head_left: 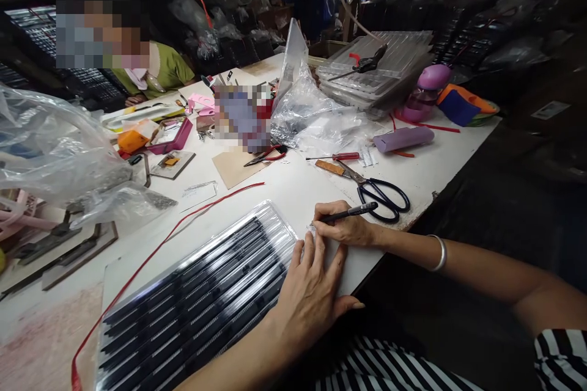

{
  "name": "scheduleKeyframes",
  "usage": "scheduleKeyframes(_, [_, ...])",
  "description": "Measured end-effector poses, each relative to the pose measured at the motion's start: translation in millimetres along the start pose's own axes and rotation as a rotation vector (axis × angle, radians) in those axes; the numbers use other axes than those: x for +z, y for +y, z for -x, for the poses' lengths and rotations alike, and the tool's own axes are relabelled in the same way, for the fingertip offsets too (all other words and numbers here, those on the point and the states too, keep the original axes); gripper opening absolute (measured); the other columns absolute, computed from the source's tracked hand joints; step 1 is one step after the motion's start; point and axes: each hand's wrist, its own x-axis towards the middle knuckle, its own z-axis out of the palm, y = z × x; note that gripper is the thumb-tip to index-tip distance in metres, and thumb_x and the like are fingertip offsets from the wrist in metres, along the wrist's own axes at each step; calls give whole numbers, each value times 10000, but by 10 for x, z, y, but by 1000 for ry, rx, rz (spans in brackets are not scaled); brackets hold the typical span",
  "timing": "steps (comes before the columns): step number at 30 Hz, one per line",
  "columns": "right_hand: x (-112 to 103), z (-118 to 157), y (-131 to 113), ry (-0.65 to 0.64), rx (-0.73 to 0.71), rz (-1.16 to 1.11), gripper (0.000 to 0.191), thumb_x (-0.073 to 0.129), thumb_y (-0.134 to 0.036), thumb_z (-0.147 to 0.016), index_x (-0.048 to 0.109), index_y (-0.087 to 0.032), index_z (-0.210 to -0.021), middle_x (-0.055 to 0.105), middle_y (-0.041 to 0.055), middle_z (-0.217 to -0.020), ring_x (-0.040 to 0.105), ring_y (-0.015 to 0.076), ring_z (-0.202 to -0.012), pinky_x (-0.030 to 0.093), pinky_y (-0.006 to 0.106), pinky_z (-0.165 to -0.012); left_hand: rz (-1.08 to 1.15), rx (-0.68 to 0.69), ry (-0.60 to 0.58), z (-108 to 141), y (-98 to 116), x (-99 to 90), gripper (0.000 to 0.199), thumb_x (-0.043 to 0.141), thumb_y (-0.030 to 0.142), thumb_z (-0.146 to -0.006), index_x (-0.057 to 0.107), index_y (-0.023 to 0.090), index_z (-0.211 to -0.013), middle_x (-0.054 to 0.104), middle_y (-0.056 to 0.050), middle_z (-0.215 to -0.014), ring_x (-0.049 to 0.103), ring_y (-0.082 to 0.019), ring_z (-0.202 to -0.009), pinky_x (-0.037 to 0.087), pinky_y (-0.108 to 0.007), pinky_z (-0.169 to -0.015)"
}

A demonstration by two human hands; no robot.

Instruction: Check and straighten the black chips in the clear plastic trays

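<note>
My right hand (pixel 343 224) is closed around a black pen (pixel 351 212), its tip down at a small white slip of paper (pixel 310 229) with faint marks. Most of the slip is hidden by my hands. My left hand (pixel 312 284) lies flat, fingers spread, with the fingertips at the slip's near edge. Beside and partly under my left forearm rests a clear plastic tray (pixel 197 293) holding several rows of long black strips. Black-handled scissors (pixel 383 195) lie just beyond my right hand.
Beyond the hands lie a red screwdriver (pixel 346 156), pliers (pixel 266 156), a purple case (pixel 403 139) and crumpled plastic bags (pixel 316 110). Clear trays (pixel 376 67) are stacked at the back right. A red ribbon (pixel 156 250) crosses the table. A person in green (pixel 169 67) sits opposite.
</note>
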Motion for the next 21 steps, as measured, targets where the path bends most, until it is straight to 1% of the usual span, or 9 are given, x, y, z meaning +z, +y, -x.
scheduleKeyframes(3, [6,2,20,6,-11,19,175,485,-150,-761,412,-192,-608,419,-54,-553,357,81,-519,313,217,-512,12,-3,1,3,3,2,905,283,781,-741,381,155,-1388,450,-309,-1329,411,-441,-1256,375,-544,-973])
scheduleKeyframes(7, [8,14,46,-13,-22,32,189,498,-141,-752,403,-192,-595,407,-56,-548,351,81,-523,305,219,-512,14,-6,-3,-5,10,3,905,268,780,-743,388,152,-1383,463,-304,-1318,400,-438,-1266,360,-543,-987])
scheduleKeyframes(21, [4,23,74,-7,-19,28,183,488,-138,-744,402,-192,-592,409,-60,-535,342,76,-504,297,212,-491,2,2,7,-4,23,9,905,271,774,-748,371,144,-1389,457,-312,-1320,399,-436,-1267,363,-537,-985])
